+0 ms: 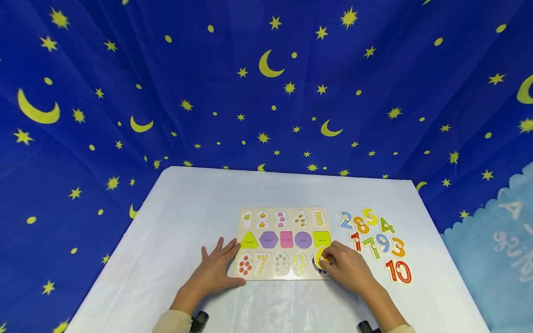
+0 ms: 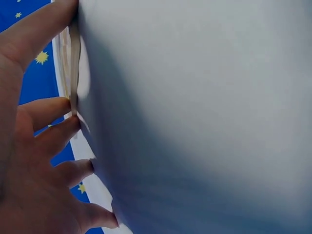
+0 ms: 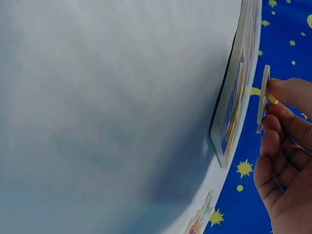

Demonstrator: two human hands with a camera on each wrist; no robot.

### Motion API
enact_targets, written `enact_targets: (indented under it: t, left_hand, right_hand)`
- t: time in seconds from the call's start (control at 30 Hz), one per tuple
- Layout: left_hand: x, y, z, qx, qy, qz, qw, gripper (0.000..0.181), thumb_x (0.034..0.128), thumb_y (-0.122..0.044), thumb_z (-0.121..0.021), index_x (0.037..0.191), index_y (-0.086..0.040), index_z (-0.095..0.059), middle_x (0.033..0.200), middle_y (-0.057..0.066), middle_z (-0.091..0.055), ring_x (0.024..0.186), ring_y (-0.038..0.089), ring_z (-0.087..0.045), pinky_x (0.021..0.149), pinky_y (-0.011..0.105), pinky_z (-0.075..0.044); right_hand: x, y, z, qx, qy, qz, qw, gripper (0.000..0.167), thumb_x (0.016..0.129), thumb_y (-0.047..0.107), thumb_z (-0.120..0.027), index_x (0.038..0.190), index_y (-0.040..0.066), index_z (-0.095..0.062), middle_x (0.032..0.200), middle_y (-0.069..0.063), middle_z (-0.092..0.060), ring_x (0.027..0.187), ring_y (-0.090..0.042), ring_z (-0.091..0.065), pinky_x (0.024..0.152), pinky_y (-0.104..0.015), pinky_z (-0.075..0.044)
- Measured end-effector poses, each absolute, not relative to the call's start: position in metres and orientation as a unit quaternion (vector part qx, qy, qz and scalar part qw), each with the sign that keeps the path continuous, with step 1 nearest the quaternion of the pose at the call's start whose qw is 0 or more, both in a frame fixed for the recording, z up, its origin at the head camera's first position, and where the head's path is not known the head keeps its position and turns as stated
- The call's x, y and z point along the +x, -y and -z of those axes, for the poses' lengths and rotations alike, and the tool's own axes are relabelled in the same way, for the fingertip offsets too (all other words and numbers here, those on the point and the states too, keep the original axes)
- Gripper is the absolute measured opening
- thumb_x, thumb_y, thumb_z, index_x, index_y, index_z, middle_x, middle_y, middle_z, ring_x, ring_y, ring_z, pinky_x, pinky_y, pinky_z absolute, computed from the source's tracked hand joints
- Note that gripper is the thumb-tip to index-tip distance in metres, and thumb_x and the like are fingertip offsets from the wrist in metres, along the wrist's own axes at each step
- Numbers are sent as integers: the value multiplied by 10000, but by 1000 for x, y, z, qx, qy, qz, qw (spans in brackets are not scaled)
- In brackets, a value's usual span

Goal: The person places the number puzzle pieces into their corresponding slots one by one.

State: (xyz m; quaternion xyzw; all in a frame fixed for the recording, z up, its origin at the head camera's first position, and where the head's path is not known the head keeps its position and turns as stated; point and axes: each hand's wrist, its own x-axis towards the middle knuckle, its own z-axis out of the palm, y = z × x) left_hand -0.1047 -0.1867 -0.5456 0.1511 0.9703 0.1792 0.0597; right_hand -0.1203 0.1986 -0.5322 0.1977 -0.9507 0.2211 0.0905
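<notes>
A wooden number puzzle board [image 1: 272, 217] lies flat, with number-shaped fruit pictures in its top and bottom rows and coloured shapes between them. My left hand [image 1: 214, 269] is spread at its left side, thumb by the lower corner and fingertips touching the edge. Near the lower right corner, my right hand [image 1: 347, 266] pinches a yellow number piece [image 1: 319, 257] between thumb and fingers. In the right wrist view that number piece [image 3: 263, 100] is edge-on, raised above the board [image 3: 225, 107]. Which digit it is, I cannot tell; fingers partly cover it.
Several loose number pieces lie right of the board, among them a blue 2 [image 1: 345, 220], a green 4 [image 1: 386, 225] and a red 10 [image 1: 398, 271]. A white cloth [image 1: 200, 199] covers the table. Blue star-patterned fabric [image 1: 233, 92] hangs behind.
</notes>
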Motion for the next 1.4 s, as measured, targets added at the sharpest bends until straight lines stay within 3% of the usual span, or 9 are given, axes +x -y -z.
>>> enact_targets:
  t: [0.83, 1.4]
  left_hand:
    - [-104, 188, 545, 138, -970, -185, 74, 1039, 607, -704, -751, 1447, -166, -461, 1517, 8, -359, 1407, 401, -190, 934, 805, -66]
    - [-107, 185, 543, 141, -971, -180, 73, 1040, 603, -704, -753, 1440, -156, -470, 1511, 13, -371, 1398, 413, -211, 907, 821, -90]
  right_hand:
    - [-126, -168, 533, 239, 942, -219, 84, 162, 765, 323, -793, 813, 242, -661, 746, 179, -489, 622, 13, -424, 572, -209, -400]
    - [-130, -157, 534, 269, 930, -224, 112, 136, 759, 281, -789, 794, 234, -666, 744, 179, -492, 630, 25, -433, 564, -195, -407]
